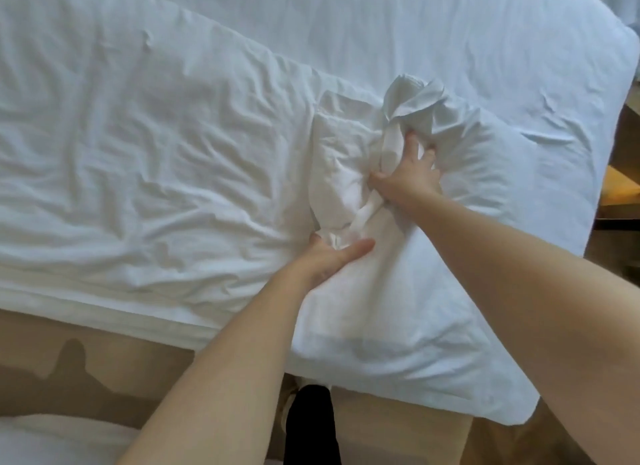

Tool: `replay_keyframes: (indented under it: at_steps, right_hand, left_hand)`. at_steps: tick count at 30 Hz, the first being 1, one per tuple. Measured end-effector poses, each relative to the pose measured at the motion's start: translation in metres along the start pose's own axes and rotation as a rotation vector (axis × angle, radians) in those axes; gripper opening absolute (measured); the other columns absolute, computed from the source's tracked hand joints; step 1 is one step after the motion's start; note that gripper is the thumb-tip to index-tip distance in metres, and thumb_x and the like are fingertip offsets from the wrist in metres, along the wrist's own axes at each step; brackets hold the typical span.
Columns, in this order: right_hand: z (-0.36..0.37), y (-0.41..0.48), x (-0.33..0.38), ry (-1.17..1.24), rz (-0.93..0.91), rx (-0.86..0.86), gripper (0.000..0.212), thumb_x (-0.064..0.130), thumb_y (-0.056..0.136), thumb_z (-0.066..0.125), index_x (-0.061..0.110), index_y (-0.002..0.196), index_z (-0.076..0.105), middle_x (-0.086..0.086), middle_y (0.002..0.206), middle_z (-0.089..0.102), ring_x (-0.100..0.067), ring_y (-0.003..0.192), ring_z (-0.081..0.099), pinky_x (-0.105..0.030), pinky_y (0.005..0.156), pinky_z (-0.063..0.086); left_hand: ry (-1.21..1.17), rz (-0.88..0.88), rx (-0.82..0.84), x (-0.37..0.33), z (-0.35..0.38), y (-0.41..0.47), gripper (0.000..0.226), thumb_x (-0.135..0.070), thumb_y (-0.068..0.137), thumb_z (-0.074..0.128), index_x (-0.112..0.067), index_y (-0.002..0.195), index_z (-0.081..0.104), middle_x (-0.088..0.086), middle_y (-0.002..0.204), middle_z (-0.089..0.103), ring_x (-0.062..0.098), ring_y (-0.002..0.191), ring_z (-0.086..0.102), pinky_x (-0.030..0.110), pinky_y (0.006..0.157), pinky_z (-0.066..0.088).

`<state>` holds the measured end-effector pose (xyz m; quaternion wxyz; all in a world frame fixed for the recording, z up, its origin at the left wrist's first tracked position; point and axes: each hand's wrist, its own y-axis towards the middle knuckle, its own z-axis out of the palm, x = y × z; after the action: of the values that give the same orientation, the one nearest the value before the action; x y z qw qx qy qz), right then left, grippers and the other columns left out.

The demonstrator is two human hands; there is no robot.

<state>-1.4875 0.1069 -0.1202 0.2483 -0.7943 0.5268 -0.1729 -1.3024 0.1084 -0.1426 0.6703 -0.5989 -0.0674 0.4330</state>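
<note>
Subject: a white pillow (398,326) lying at the near edge of the bed (485,48), towards its right-hand end. Its near corner overhangs the mattress edge above the beige floor (69,353).

The pillowcase (408,100) is only partly on. It is gathered into a crumpled bunch at the far end of the pillow, with a twisted band of cloth running back towards the person.

Left hand (332,256): at the left side of the pillow, near its middle. The fingers are curled into a wad of pillowcase fabric and the thumb lies extended across the cloth.

Right hand (405,177): further out, just below the bunched cloth. The fingers are spread and dug into the folds, and the thumb is hooked against the twisted band. The grip appears firm, though part of the palm is hidden by fabric.

The hands are apart, both holding the same pillowcase.

Surroundings: a creased white duvet (138,152) covers the left of the bed and touches the pillow's left edge. Wooden furniture (620,187) stands beyond the right side of the bed. A dark trouser leg (308,426) shows below, between the forearms.
</note>
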Motion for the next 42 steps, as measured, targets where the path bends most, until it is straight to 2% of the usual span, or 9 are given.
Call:
replay_keyframes:
  at_steps: [5,13,16,20,25,31,34,37,42]
  right_hand:
    - [-0.019,0.002,-0.041,0.101,-0.093,-0.071,0.061,0.035,0.085,0.054,0.029,0.142,0.034,-0.014,0.134,0.046,-0.038,0.122,0.049,-0.04,0.096,0.041]
    - [-0.055,-0.076,0.042,0.268,-0.511,-0.027,0.028,0.034,0.085,0.056,0.027,0.108,0.042,-0.004,0.102,0.058,-0.029,0.099,0.058,-0.032,0.072,0.039]
    - [-0.04,-0.076,0.086,0.219,-0.498,0.136,0.054,0.062,0.088,0.048,0.031,0.132,0.047,-0.005,0.129,0.05,-0.025,0.114,0.054,-0.037,0.087,0.044]
    - [-0.03,-0.041,0.124,0.247,-0.404,-0.069,0.052,0.046,0.092,0.049,0.022,0.139,0.044,-0.004,0.139,0.041,-0.026,0.127,0.043,-0.043,0.101,0.04]
    - [-0.035,0.014,0.18,0.083,-0.526,-0.147,0.052,0.02,0.093,0.042,0.027,0.144,0.036,-0.002,0.145,0.043,-0.024,0.131,0.042,-0.043,0.104,0.031]
    - [-0.034,0.07,0.21,-0.215,-0.423,-0.158,0.039,0.012,0.086,0.055,0.021,0.123,0.061,-0.01,0.126,0.055,-0.032,0.113,0.056,-0.035,0.089,0.045]
    - [-0.03,0.077,0.219,-0.118,-0.327,-0.22,0.026,0.007,0.085,0.042,0.011,0.092,0.067,-0.012,0.099,0.064,-0.036,0.097,0.061,-0.031,0.073,0.044]
    - [-0.027,0.072,0.247,0.04,-0.42,-0.21,0.033,0.005,0.089,0.042,0.013,0.101,0.072,-0.008,0.1,0.066,-0.027,0.094,0.06,-0.022,0.07,0.041]
    - [-0.029,0.059,0.275,0.256,-0.474,0.063,0.027,0.005,0.092,0.052,0.024,0.103,0.068,0.007,0.081,0.062,-0.012,0.065,0.059,-0.019,0.056,0.046]
  left_hand:
    - [0.181,0.069,0.013,-0.023,0.05,-0.003,0.011,-0.027,0.082,0.069,-0.023,0.085,0.059,-0.008,0.085,0.06,0.012,0.078,0.058,0.019,0.062,0.045]
    - [0.227,0.215,-0.236,-0.044,-0.074,-0.092,0.042,-0.025,0.048,0.07,-0.022,0.089,0.063,-0.005,0.087,0.064,0.013,0.081,0.057,0.013,0.062,0.047]
    - [0.304,0.125,-0.278,-0.026,-0.14,-0.102,0.07,-0.025,0.051,0.086,-0.011,0.113,0.058,-0.001,0.116,0.061,0.013,0.102,0.058,0.006,0.072,0.047]
    - [0.211,-0.028,-0.317,-0.001,-0.204,-0.075,0.126,-0.07,0.047,0.083,-0.015,0.146,0.028,-0.003,0.141,0.046,0.02,0.124,0.052,0.032,0.103,0.042]
    - [-0.031,0.049,-0.056,0.005,-0.208,-0.061,0.041,-0.043,0.076,0.078,-0.031,0.107,0.054,-0.013,0.104,0.069,-0.001,0.089,0.067,0.011,0.073,0.05]
    - [-0.043,0.121,0.003,0.03,-0.229,-0.024,0.085,-0.061,0.04,0.087,-0.022,0.113,0.066,-0.012,0.103,0.074,0.009,0.098,0.069,0.024,0.081,0.055]
    - [0.012,0.098,-0.031,0.041,-0.237,-0.011,0.057,-0.049,0.06,0.084,-0.024,0.108,0.068,-0.016,0.099,0.073,0.006,0.099,0.068,0.023,0.087,0.053]
    - [0.032,0.067,-0.039,0.047,-0.244,-0.004,0.024,-0.028,0.079,0.079,-0.027,0.099,0.068,-0.021,0.088,0.072,0.0,0.088,0.067,0.011,0.067,0.047]
    - [0.104,-0.023,0.054,0.029,-0.252,-0.019,0.052,-0.045,0.069,0.084,-0.026,0.113,0.063,-0.005,0.111,0.07,0.009,0.096,0.068,0.027,0.088,0.053]
